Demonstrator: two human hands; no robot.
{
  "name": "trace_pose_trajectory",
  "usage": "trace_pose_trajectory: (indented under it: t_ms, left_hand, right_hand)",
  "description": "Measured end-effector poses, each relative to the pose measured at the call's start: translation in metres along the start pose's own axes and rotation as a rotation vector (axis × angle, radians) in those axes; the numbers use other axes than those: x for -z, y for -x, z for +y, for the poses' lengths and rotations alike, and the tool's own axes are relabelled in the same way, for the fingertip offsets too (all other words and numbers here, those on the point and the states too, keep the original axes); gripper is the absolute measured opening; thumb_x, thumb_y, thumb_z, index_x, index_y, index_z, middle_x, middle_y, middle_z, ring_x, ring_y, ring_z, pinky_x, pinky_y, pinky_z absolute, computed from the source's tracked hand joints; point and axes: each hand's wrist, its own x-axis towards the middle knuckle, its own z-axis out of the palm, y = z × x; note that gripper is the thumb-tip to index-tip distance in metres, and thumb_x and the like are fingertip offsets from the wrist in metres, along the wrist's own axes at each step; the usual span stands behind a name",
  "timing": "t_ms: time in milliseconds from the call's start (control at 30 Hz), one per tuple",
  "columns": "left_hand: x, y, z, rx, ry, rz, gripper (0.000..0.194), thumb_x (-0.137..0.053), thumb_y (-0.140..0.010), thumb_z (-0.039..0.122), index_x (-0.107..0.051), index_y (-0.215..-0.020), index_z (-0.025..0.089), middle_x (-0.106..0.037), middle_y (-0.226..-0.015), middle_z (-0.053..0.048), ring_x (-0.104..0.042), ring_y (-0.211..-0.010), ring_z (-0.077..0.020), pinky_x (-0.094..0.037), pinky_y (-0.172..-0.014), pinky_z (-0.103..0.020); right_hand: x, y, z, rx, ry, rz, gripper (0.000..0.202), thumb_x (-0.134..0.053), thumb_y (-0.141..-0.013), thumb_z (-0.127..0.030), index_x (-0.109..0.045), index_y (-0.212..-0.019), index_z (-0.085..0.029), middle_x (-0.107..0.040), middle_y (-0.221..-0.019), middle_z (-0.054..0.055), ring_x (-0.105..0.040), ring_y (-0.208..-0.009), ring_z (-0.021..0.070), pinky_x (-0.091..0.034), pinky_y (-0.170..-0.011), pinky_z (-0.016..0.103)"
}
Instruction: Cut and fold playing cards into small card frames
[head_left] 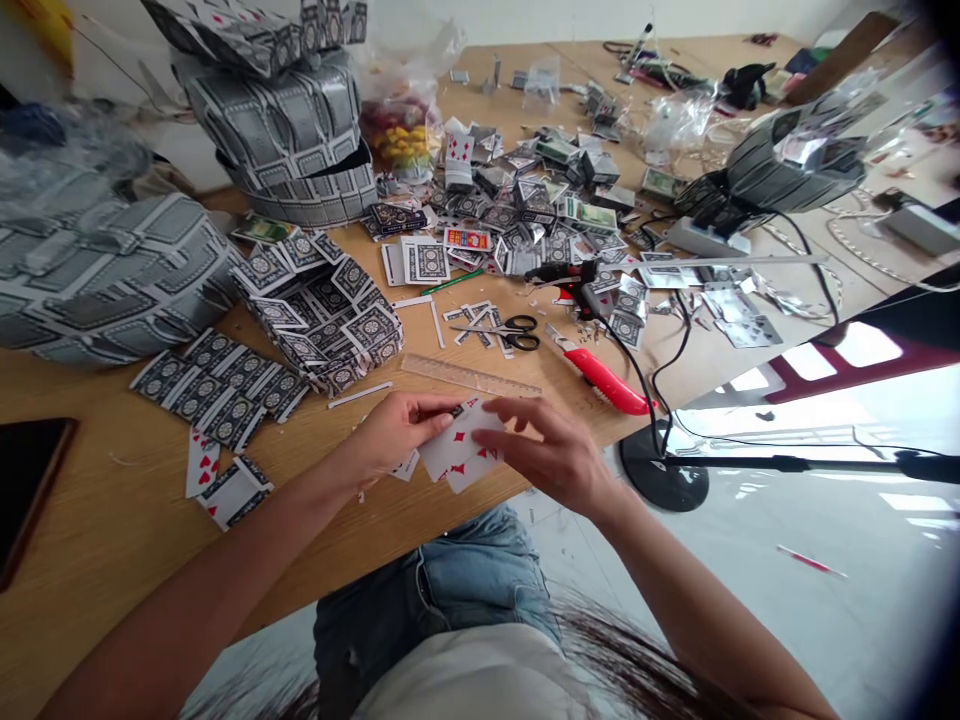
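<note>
My left hand (394,432) and my right hand (551,450) both grip a small bundle of playing cards (459,452) with red diamond pips, held just above the near edge of the wooden table (112,520). The left fingers pinch the bundle's upper left side. Fingers of the right hand lie over its right side. A clear plastic ruler (469,376) lies just beyond the hands.
A red utility knife (604,382) and black scissors (508,332) lie behind the ruler. Woven card pieces (322,310) and loose cards (225,385) sit to the left, large card-built shapes (289,130) at the back left. A dark phone (26,480) rests at the far left. Cables hang off the right edge.
</note>
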Motion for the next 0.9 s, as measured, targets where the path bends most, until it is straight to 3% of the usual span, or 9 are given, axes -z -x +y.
trace_pose_trajectory:
  t_ms: [100, 233, 300, 433, 533, 700, 900]
  left_hand:
    - [-0.001, -0.006, -0.004, -0.137, -0.260, 0.056, 0.030, -0.065, -0.083, 0.026, -0.072, -0.111, 0.020, -0.074, -0.108, -0.007, -0.067, -0.099, -0.0221, -0.054, -0.088, -0.037]
    - [-0.007, 0.004, -0.017, -0.531, -0.757, 0.289, 0.021, -0.065, -0.087, 0.019, -0.069, -0.107, 0.022, -0.068, -0.109, -0.006, -0.063, -0.105, -0.0209, -0.051, -0.097, -0.039]
    - [-0.010, 0.014, -0.029, -0.675, -0.945, 0.237, 0.014, -0.065, -0.088, 0.022, -0.067, -0.102, 0.021, -0.068, -0.105, -0.006, -0.063, -0.104, -0.0205, -0.053, -0.095, -0.037]
    - [-0.012, 0.025, -0.052, -0.798, -1.220, 0.192, 0.019, -0.061, -0.090, 0.021, -0.064, -0.108, 0.015, -0.069, -0.113, -0.011, -0.065, -0.107, -0.0236, -0.055, -0.094, -0.038]
    - [-0.009, 0.024, -0.059, -0.805, -1.234, 0.182, 0.016, -0.053, -0.094, 0.017, -0.066, -0.103, 0.015, -0.072, -0.107, -0.011, -0.068, -0.103, -0.0219, -0.056, -0.092, -0.035]
    - [-0.006, 0.025, -0.055, -0.683, -1.125, 0.130, 0.019, -0.053, -0.094, 0.014, -0.069, -0.101, 0.019, -0.074, -0.110, -0.010, -0.070, -0.103, -0.0212, -0.057, -0.089, -0.029]
    - [-0.006, 0.030, -0.059, -0.596, -1.049, 0.121, 0.030, -0.055, -0.089, 0.007, -0.070, -0.109, 0.024, -0.070, -0.121, -0.010, -0.067, -0.111, -0.0241, -0.055, -0.095, -0.033]
  right_hand:
    - [-0.007, 0.006, 0.006, 0.189, 0.172, -0.010, 0.030, -0.051, -0.095, -0.012, -0.060, -0.123, -0.018, -0.072, -0.106, 0.007, -0.063, -0.089, 0.0180, -0.052, -0.069, 0.030]
    - [-0.019, 0.020, 0.018, 0.169, 0.234, -0.033, 0.031, -0.043, -0.099, -0.015, -0.060, -0.125, -0.019, -0.074, -0.105, 0.007, -0.066, -0.089, 0.0173, -0.051, -0.069, 0.030]
    - [-0.024, 0.026, 0.022, 0.128, 0.209, -0.055, 0.033, -0.040, -0.100, -0.017, -0.060, -0.126, -0.018, -0.073, -0.105, 0.009, -0.066, -0.091, 0.0179, -0.051, -0.071, 0.029]
    - [-0.028, 0.030, 0.024, 0.079, 0.155, -0.116, 0.033, -0.042, -0.100, -0.019, -0.061, -0.126, -0.017, -0.072, -0.107, 0.010, -0.066, -0.093, 0.0186, -0.051, -0.073, 0.030]
    - [-0.025, 0.027, 0.024, 0.061, 0.142, -0.194, 0.033, -0.040, -0.100, -0.019, -0.063, -0.123, -0.017, -0.072, -0.109, 0.009, -0.066, -0.092, 0.0186, -0.052, -0.071, 0.030]
    - [-0.015, 0.024, 0.025, 0.071, 0.140, -0.336, 0.035, -0.038, -0.101, -0.019, -0.058, -0.129, -0.015, -0.069, -0.122, 0.011, -0.066, -0.095, 0.0193, -0.054, -0.073, 0.033]
    - [-0.013, 0.029, 0.026, 0.091, 0.147, -0.349, 0.029, -0.044, -0.099, -0.017, -0.063, -0.120, -0.013, -0.066, -0.127, 0.011, -0.065, -0.098, 0.0201, -0.054, -0.072, 0.032]
